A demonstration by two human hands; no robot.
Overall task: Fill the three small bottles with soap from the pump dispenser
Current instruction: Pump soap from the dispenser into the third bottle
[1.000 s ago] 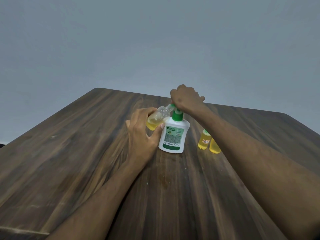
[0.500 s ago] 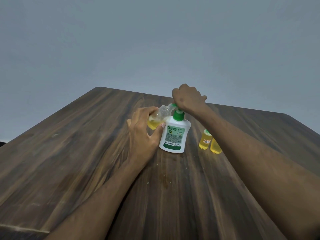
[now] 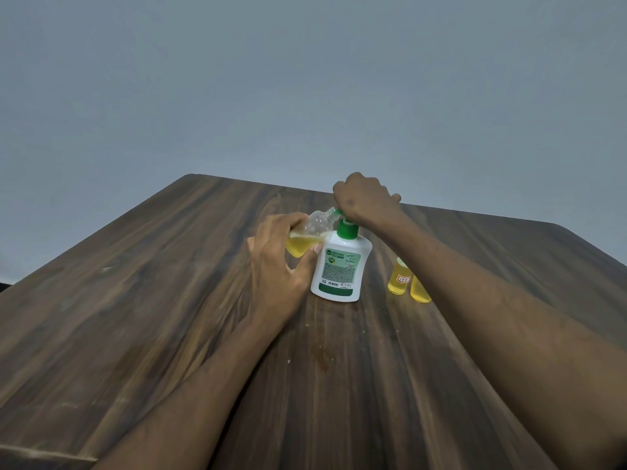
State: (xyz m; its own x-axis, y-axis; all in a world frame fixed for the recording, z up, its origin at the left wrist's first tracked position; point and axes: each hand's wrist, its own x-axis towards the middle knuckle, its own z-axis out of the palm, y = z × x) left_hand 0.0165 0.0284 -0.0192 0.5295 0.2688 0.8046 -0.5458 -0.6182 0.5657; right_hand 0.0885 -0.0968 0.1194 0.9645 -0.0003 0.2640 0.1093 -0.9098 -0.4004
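Note:
A white pump dispenser (image 3: pixel 340 271) with a green pump and label stands in the middle of the wooden table (image 3: pixel 135 317). My right hand (image 3: pixel 364 200) is curled over the pump head and presses on it. My left hand (image 3: pixel 283 266) grips a small clear bottle (image 3: pixel 310 237), tilted with its open mouth at the pump's spout; yellow soap fills its lower part. Two small bottles (image 3: pixel 399 276) (image 3: pixel 420 291) full of yellow soap stand to the right of the dispenser, partly hidden behind my right forearm.
The table's far edge lies just behind my right hand, with a plain grey wall beyond. A small stain (image 3: pixel 320 356) and a few crumbs mark the wood in front of the dispenser.
Nothing clear beyond a slight shift of view; both hands stay on the pump and the small bottle.

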